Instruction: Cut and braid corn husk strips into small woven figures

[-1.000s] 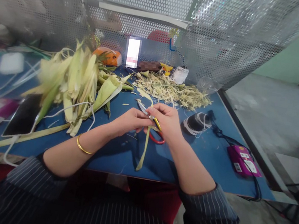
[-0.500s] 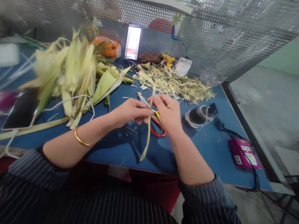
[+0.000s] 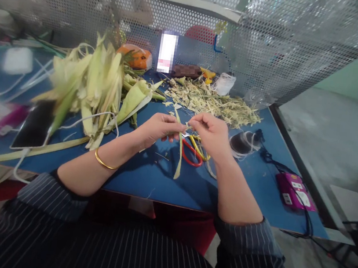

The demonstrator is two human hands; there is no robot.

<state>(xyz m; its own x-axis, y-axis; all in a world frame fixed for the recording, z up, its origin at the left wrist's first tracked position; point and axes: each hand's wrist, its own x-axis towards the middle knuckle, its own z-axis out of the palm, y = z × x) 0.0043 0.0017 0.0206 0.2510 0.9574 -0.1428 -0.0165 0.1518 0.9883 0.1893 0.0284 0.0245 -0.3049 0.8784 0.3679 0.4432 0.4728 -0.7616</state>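
Observation:
A narrow pale-green corn husk strip (image 3: 179,158) hangs down from the fingertips of my left hand (image 3: 157,130), and its upper end sticks up past them. My right hand (image 3: 211,132) pinches a small pale piece of the strip close to the left fingertips. Under my hands lies a pair of scissors with red and yellow handles (image 3: 192,157), its blades partly hidden. To the left is a heap of corn husks (image 3: 101,83). Behind my hands spreads a pile of shredded husk bits (image 3: 210,100).
A cord-wound dark object (image 3: 244,144) and a purple box (image 3: 294,192) stand right of my arm. At left, a phone (image 3: 35,127) with a white cable lies near the husks. An orange packet (image 3: 135,57) sits at the back before a perforated metal screen (image 3: 196,12).
My right hand has drawn slightly away to the right, its fingertips now pinching at the strip's side. The strip's upper end now leans left. The whole view has shifted a little.

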